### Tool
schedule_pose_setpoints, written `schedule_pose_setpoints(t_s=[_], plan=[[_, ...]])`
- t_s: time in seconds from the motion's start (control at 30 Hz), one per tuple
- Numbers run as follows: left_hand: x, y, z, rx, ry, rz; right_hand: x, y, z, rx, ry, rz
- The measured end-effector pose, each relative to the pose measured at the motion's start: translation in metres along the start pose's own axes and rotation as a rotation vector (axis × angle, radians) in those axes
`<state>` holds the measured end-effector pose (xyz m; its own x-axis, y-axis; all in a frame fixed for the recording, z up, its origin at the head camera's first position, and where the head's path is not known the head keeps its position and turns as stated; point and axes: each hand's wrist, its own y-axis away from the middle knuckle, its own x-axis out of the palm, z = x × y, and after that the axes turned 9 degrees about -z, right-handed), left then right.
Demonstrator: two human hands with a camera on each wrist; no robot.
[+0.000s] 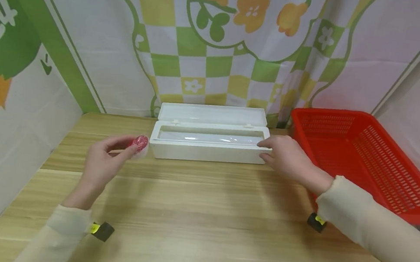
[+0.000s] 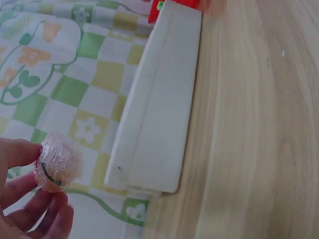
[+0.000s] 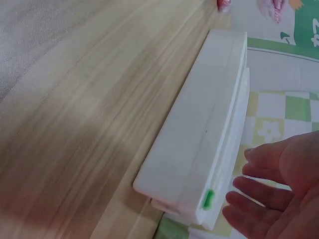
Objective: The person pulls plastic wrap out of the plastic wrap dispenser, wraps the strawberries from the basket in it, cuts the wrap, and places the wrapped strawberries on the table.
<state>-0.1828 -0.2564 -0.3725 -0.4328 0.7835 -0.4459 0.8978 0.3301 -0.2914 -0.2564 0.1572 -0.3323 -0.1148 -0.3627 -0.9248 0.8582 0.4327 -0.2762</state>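
Observation:
My left hand pinches a small round thing between thumb and fingers, left of the white box. It is a film-wrapped ball, glittery pink-red on one side and pale with a dark green streak on the other. The long white box, apparently a cling film dispenser, stands at the back with its lid raised. Inside lies a shiny white roll. Over the box's right end is my right hand, fingers relaxed and holding nothing; whether they touch the rim is unclear. A green tab marks that end.
A red plastic basket with slotted sides stands at the right, beside my right forearm. A checked, flowered cloth hangs right behind the box. The wooden tabletop stretches out in front.

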Motion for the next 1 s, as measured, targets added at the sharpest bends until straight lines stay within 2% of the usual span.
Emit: schedule_pose_setpoints(t_s=[0.17,0.27,0.5,0.77,1.0], plan=[[-0.001,-0.003,0.011,-0.079,-0.091,0.018,0.005,-0.002,-0.007,0.013,0.044,0.005],[-0.001,-0.004,0.018,-0.096,-0.150,0.047,0.008,-0.002,-0.009,0.005,0.048,0.008],[0.004,-0.006,0.029,-0.026,-0.281,0.084,0.011,-0.002,-0.010,-0.016,0.046,-0.009],[0.008,-0.004,0.036,-0.029,-0.362,0.147,0.013,0.000,-0.009,-0.049,0.063,-0.022],[0.013,-0.003,0.038,-0.002,-0.406,0.163,0.015,0.001,-0.011,-0.061,0.077,-0.036]])
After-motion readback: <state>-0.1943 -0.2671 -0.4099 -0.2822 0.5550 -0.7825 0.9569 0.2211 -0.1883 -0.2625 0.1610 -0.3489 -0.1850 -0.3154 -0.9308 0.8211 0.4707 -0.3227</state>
